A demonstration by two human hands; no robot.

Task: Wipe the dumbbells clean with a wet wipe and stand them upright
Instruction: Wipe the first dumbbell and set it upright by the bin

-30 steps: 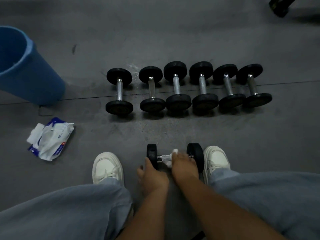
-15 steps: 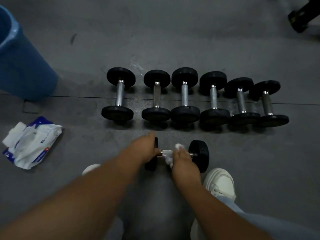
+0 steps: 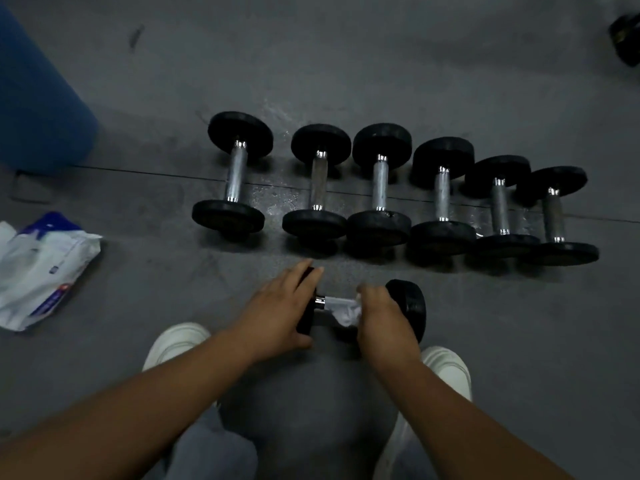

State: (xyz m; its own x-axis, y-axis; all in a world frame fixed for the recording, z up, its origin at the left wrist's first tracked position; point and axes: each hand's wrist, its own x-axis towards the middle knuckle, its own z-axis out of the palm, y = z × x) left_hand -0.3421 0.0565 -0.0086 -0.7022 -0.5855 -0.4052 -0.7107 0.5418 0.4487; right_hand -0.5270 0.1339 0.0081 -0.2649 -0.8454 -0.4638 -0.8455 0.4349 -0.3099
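Observation:
A small black dumbbell lies on its side on the grey floor just in front of my feet. My left hand grips its left weight plate, thumb below and fingers over the top. My right hand holds a white wet wipe wrapped round the chrome handle. Beyond it, several black dumbbells with chrome handles lie side by side in a row, all on their sides.
A blue bin stands at the far left. A white and blue pack of wet wipes lies on the floor at the left. My white shoes flank the dumbbell. A dark object sits at the top right.
My left hand has moved from behind the left plate to grip it over the top. The wipe has slid along the handle. The camera has moved closer and tilted.

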